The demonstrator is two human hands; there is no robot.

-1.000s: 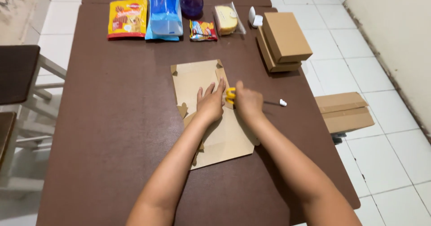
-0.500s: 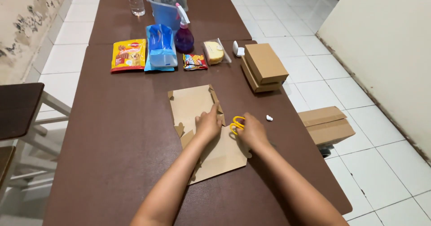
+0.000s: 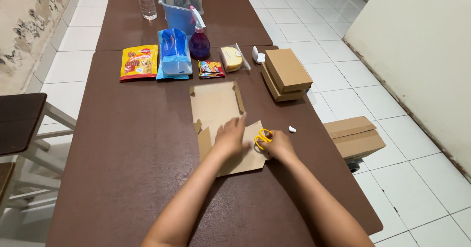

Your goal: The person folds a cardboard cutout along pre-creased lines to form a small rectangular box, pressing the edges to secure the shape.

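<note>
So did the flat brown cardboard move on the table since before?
Yes. The flat cardboard slid away from the person, toward the snack packets; the gap to them has shrunk. The left hand presses on it.

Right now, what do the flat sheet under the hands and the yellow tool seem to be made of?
The flat sheet looks like plain brown cardboard: matte, with cut flaps and fold lines. The left hand presses on it. The yellow tool in the right hand shows glossy looped handles, probably plastic; they look like scissor handles, but the blades are hidden. The table looks like dark brown laminate, faintly shiny.
</note>
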